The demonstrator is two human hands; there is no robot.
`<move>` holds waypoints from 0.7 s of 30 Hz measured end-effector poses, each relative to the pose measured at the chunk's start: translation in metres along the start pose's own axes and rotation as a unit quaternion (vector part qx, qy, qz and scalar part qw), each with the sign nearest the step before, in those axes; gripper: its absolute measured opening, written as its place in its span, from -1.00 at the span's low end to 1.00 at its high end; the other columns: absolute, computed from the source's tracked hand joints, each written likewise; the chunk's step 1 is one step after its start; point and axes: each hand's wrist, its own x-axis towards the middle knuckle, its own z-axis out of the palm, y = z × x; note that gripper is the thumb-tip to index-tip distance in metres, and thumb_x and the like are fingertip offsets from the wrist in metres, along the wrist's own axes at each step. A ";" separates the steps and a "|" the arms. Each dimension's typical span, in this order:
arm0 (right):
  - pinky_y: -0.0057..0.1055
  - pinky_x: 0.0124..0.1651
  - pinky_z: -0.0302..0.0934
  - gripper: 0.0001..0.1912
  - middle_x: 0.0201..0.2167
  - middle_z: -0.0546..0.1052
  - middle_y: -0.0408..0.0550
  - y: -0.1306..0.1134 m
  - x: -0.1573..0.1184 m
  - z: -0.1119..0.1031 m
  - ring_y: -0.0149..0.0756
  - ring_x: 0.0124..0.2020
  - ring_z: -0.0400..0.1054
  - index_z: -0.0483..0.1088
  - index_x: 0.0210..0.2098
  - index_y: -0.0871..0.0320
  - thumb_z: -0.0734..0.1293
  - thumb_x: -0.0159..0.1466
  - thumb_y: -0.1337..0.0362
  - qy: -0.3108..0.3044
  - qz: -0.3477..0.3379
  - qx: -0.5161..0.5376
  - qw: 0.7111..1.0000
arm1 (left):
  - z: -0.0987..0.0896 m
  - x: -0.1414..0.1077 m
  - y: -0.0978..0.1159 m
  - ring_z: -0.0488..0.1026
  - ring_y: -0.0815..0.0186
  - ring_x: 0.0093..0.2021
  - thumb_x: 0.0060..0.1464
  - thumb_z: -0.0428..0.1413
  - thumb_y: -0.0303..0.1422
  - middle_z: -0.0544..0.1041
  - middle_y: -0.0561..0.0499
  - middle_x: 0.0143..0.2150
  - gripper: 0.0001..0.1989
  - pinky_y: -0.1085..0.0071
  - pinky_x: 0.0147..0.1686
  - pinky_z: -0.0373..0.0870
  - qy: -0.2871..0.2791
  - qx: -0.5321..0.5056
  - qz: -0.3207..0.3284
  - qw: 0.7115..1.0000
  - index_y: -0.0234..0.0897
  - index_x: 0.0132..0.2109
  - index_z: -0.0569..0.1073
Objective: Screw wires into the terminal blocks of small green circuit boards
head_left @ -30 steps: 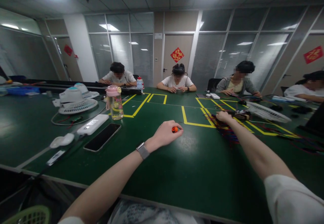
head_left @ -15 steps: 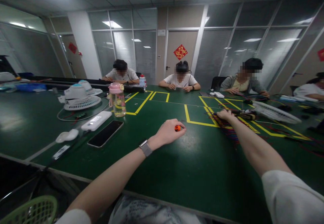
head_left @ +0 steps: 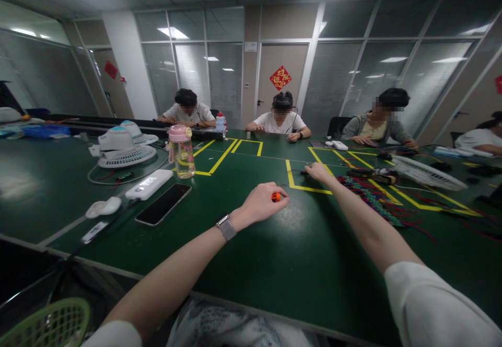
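Observation:
My left hand (head_left: 262,201) is closed around a small orange-and-black object (head_left: 276,197), just above the green table; its kind is not clear. Farther out, my right hand (head_left: 319,173) reaches inside a yellow tape outline (head_left: 311,188). Its fingers are pinched together, and a tiny dark thing (head_left: 304,172) shows at their tips, too small to name. To the right of that hand lies a strip of small green circuit boards with red and blue wires (head_left: 371,200).
A phone (head_left: 164,204), a white power bank (head_left: 149,185), a pink-lidded bottle (head_left: 182,153) and white fans (head_left: 127,150) stand on the left. At right lies a white fan grille (head_left: 427,172) among cables. Several people sit across the table (head_left: 243,253).
My right hand has moved left, away from the wired circuit boards, into the tape outline. The boards are now uncovered. My left hand stays nearly still with the orange-and-black object.

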 end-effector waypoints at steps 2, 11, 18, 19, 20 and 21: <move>-0.19 -0.05 0.33 -0.67 -0.04 0.44 0.10 -0.010 0.000 0.005 -0.20 -0.09 0.39 0.35 -0.01 0.27 0.27 0.33 0.18 0.009 0.052 0.013 0.999 | 0.000 0.000 0.001 0.44 0.30 -0.29 0.11 0.05 -0.22 0.52 -0.04 -0.28 -0.73 0.42 -0.25 0.34 -0.002 0.000 0.000 1.000 -0.26 -0.23 0.58; -0.24 -0.11 0.33 -0.56 -0.11 0.48 0.53 -0.034 -0.007 0.000 0.10 -0.05 0.43 0.41 -0.04 0.53 0.31 0.23 0.24 0.048 0.132 0.066 0.988 | 0.003 -0.001 0.000 0.43 0.31 -0.31 0.11 0.05 -0.21 0.51 -0.03 -0.29 -0.72 0.42 -0.27 0.32 -0.001 0.006 0.004 1.000 -0.26 -0.24 0.58; -0.43 -0.13 0.30 -0.79 -0.30 0.61 0.20 -0.050 -0.027 -0.006 -0.12 -0.18 0.49 0.56 -0.26 0.35 0.33 0.12 0.43 0.021 -0.013 0.121 0.992 | 0.002 -0.001 0.003 0.43 0.30 -0.30 0.10 0.05 -0.23 0.52 -0.03 -0.28 -0.74 0.42 -0.27 0.32 -0.001 -0.003 0.005 1.000 -0.26 -0.24 0.58; -0.46 -0.13 0.29 -0.79 -0.30 0.62 0.13 -0.055 -0.037 -0.004 -0.18 -0.20 0.49 0.57 -0.26 0.30 0.32 0.13 0.43 0.018 -0.049 0.133 0.990 | 0.000 -0.001 0.005 0.44 0.30 -0.30 0.10 0.05 -0.24 0.53 -0.03 -0.28 -0.74 0.42 -0.26 0.32 0.006 -0.010 0.001 1.000 -0.26 -0.23 0.58; -0.47 -0.12 0.29 -0.78 -0.30 0.62 0.07 -0.059 -0.050 -0.002 -0.22 -0.22 0.48 0.57 -0.26 0.26 0.31 0.14 0.43 0.014 -0.085 0.145 0.986 | -0.002 -0.001 0.007 0.44 0.30 -0.30 0.10 0.05 -0.24 0.53 -0.04 -0.27 -0.74 0.41 -0.24 0.32 0.017 -0.020 -0.005 1.000 -0.26 -0.23 0.58; -0.48 -0.12 0.28 -0.77 -0.30 0.62 0.01 -0.063 -0.064 0.001 -0.26 -0.23 0.48 0.57 -0.25 0.22 0.30 0.15 0.42 0.009 -0.120 0.156 0.980 | -0.005 0.000 0.008 0.44 0.29 -0.29 0.11 0.04 -0.25 0.54 -0.04 -0.27 -0.74 0.40 -0.22 0.32 0.030 -0.034 -0.011 0.999 -0.27 -0.23 0.58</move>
